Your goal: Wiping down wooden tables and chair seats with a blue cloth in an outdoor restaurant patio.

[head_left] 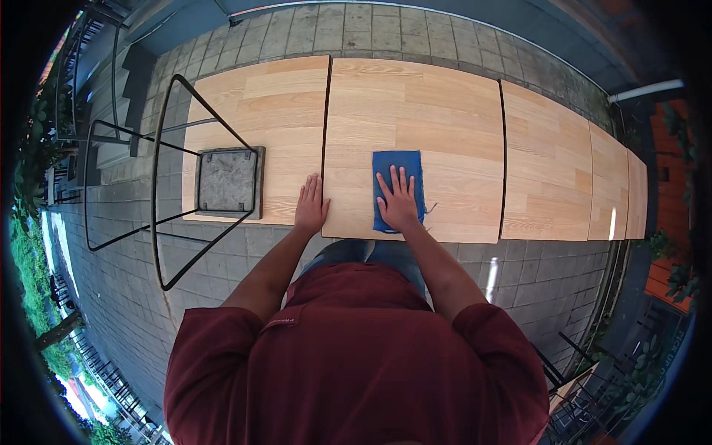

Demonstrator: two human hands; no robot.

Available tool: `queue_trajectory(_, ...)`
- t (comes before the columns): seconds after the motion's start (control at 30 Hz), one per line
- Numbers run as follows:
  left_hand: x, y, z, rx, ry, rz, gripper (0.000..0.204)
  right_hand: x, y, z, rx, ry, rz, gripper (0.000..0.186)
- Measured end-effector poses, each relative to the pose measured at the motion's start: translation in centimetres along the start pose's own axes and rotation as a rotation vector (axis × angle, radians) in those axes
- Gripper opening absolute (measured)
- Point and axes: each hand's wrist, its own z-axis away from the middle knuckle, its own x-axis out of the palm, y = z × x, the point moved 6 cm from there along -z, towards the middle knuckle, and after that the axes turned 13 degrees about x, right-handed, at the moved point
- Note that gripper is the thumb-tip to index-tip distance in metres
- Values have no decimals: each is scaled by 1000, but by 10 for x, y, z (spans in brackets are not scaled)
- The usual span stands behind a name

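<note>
A blue cloth lies folded flat on the middle wooden tabletop, close to its front edge, with loose threads along its right side. My right hand presses down on it, palm down with the fingers spread. To the left, my left hand rests flat near the front edge of the left tabletop, beside the dark gap between the two tops. Its fingers are stretched out and it holds nothing.
An upturned stool stands seat-down on the left tabletop, its black metal legs sticking up and outward. More wooden tabletops continue the row to the right. Grey paving runs behind. Stacked dark furniture is at lower right.
</note>
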Motion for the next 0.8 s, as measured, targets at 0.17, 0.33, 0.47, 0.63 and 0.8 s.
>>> queue_trajectory(0.17, 2, -2, -3, 24, -41, -29, 76, -5, 18, 65, -106, -94, -17, 74)
queue_trajectory(0.33, 8, -4, 2, 37, -52, -43, 79, -20, 64, 60, 4, -64, -34, 75)
queue_trajectory(0.47, 6, -8, 0, 41, -81, -41, 80, -25, 64, 15, 88, 31, -11, 76)
queue_trajectory(0.63, 8, -4, -2, 20, -86, 10, 79, -13, 13, -36, 102, 43, 38, 77)
queue_trajectory(0.8, 8, -3, -2, -13, -35, 60, 78, 11, -42, -8, -88, -84, 9, 81)
